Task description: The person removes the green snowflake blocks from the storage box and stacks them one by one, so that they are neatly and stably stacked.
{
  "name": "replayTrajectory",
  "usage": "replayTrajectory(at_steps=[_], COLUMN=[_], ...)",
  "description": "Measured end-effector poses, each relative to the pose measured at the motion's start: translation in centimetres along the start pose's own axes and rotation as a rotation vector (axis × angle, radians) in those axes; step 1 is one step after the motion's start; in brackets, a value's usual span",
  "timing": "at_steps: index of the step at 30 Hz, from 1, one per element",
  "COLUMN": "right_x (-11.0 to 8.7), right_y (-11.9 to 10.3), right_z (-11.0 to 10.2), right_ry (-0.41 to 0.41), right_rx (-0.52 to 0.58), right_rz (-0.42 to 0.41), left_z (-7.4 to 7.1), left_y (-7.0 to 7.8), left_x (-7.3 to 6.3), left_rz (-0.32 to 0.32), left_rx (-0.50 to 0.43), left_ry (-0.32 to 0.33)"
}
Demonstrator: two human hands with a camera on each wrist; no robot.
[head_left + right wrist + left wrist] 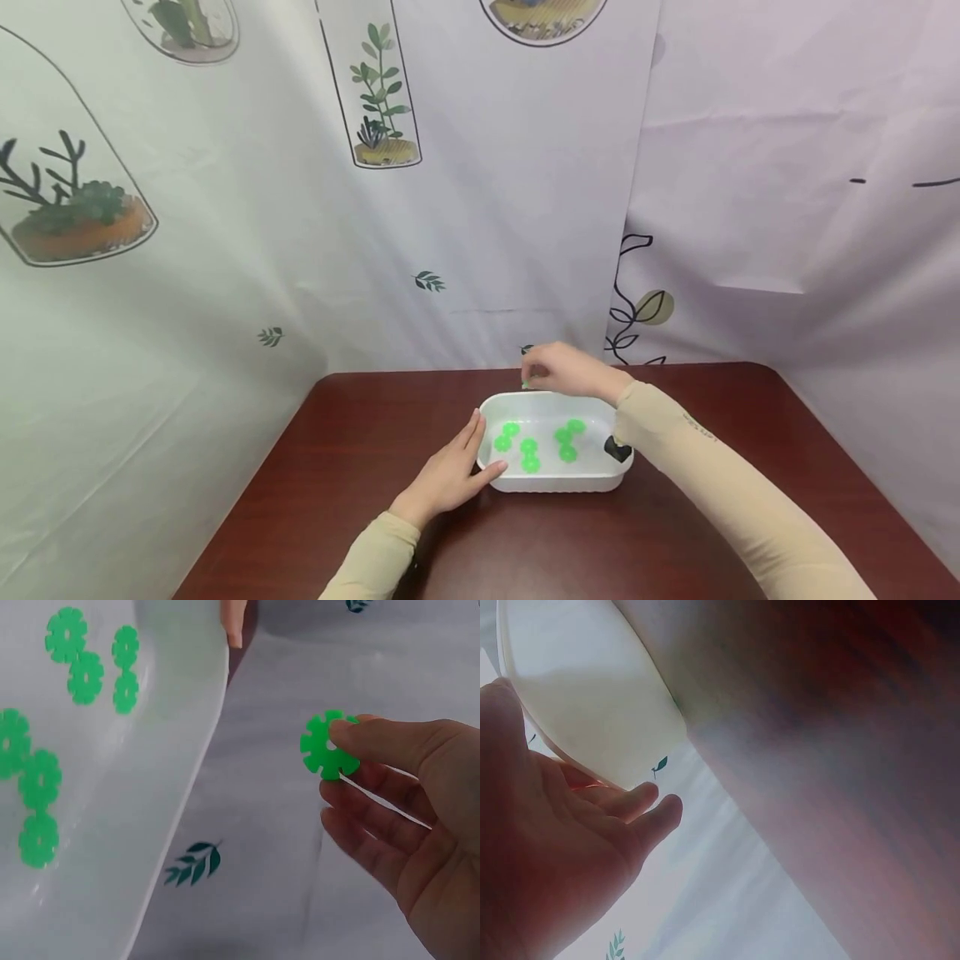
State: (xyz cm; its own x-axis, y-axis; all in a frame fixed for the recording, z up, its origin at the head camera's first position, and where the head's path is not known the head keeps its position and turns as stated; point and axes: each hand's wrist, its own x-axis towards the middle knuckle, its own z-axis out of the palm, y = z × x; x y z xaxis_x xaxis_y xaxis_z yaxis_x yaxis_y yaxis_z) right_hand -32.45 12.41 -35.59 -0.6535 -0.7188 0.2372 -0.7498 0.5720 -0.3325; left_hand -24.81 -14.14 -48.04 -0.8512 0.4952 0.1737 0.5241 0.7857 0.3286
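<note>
In the right wrist view, my right hand [420,795] pinches a green notched plastic disc [322,754], a snowflake building piece with a hole in its middle, between thumb and forefinger. The head view puts this right hand [564,368] above the far rim of a white oval basin [555,483]. Several more green snowflake discs [530,454] lie flat on the basin's floor, in small clusters. At the basin's left end rests my left hand [448,473], fingers extended along the side and thumb over the front rim. The left wrist view shows this hand [570,817] against the basin's outer wall [592,690].
The basin stands on a dark red-brown table [360,467]. Behind and beside the table hangs a pale cloth [510,208] printed with plants. A small black object [617,448] shows under the right sleeve [705,450], overlapping the basin's right end.
</note>
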Motion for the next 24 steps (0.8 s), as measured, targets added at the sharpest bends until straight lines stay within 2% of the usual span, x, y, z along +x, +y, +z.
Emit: replayTrajectory(at_steps=[8,14,24], right_x=[-2.4,-4.8,-8.6], right_y=[1.9,3.3,5.4], right_z=[-2.5,-4.7,-7.4], right_ry=[0.122,0.207,0.297], right_rx=[0.08,0.078,0.055], right_rz=[0.097,0.245,0.405], left_z=[0.0,0.1,-0.3], left_y=[-0.1,-0.2,-0.8], left_x=[0.0,0.4,0.5], left_rz=[0.016,0.036,0.028], left_rx=[0.012,0.01,0.001], left_ry=[0.018,0.01,0.003])
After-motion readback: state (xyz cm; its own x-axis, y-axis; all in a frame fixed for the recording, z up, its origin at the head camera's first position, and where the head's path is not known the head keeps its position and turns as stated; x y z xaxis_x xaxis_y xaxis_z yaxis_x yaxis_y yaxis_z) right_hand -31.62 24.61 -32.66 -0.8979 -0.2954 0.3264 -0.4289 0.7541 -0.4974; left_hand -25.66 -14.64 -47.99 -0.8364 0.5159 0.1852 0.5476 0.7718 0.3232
